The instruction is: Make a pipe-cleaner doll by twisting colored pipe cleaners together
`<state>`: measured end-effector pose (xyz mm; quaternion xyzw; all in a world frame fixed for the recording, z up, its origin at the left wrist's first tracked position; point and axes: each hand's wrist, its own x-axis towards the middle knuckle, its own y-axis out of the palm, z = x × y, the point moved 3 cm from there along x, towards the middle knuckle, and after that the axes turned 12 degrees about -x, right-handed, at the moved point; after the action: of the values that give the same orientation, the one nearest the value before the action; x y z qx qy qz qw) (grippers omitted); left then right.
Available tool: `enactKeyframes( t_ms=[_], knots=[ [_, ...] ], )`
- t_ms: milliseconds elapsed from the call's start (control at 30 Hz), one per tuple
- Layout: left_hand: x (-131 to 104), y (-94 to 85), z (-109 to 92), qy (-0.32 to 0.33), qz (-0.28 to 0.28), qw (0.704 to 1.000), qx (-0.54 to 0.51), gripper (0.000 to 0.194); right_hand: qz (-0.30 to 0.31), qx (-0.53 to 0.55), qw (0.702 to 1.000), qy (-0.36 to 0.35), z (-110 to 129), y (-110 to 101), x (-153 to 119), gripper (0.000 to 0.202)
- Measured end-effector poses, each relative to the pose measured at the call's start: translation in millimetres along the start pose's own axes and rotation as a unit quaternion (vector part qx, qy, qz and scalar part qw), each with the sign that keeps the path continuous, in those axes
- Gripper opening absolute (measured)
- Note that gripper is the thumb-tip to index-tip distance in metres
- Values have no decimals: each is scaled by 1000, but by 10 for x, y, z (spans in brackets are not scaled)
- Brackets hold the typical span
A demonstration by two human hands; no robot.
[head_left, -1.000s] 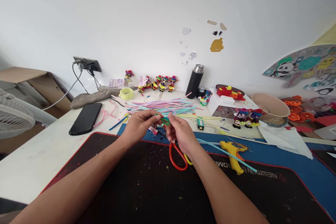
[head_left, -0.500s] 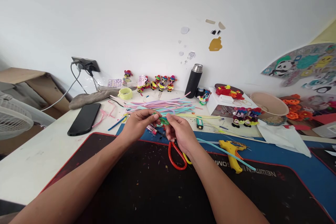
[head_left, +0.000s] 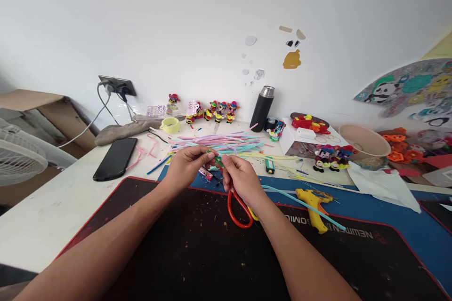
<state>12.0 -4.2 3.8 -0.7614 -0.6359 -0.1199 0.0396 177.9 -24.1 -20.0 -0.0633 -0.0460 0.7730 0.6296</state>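
Note:
My left hand [head_left: 189, 167] pinches one end of a small green pipe cleaner piece [head_left: 219, 162] between thumb and forefinger. The thumb and fingers of my right hand [head_left: 244, 176] close on its other side, so much of the piece is hidden. Just under my right hand is a red loop handle [head_left: 240, 210], seemingly of scissors, with a bit of yellow handle beside it. Whether my lower right fingers hold it or it lies on the mat, I cannot tell. Behind both hands lies a heap of pastel pipe cleaners [head_left: 215, 141].
A black desk mat [head_left: 158, 254] lies beneath my arms. To the right are a yellow glue gun [head_left: 314, 209] and a light blue pipe cleaner [head_left: 328, 218]. A phone [head_left: 115, 159] lies left; a black thermos [head_left: 262, 109] and small figures [head_left: 221, 112] stand along the wall.
Both hands stay together on the green piece, with small shifts of the fingers; the green bit between them shows slightly differently. The whole view has shifted a little.

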Motion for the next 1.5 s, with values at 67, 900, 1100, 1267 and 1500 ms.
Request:
enactKeyframes(
  t_ms=[67, 900, 1100, 1267, 1500],
  knots=[
    [2, -2, -1, -1, 2, 1000, -2, 37, -2, 15, 1000, 4, 4, 0, -3, 51],
    [45, -12, 123, -105, -8, 978, -180, 37, -23, -93, 994, -44, 40, -20, -26, 50],
    [41, -8, 109, -140, -26, 968, -208, 38, -25, -141, 988, -62, 23, -9, -31, 43],
    [48, -20, 166, -151, -34, 966, -205, 34, -66, -315, 939, -116, 65, 15, -95, 37],
    [29, 2, 195, -143, -9, 972, -184, 30, -77, -433, 888, -136, 69, 32, -95, 31]
  ],
)
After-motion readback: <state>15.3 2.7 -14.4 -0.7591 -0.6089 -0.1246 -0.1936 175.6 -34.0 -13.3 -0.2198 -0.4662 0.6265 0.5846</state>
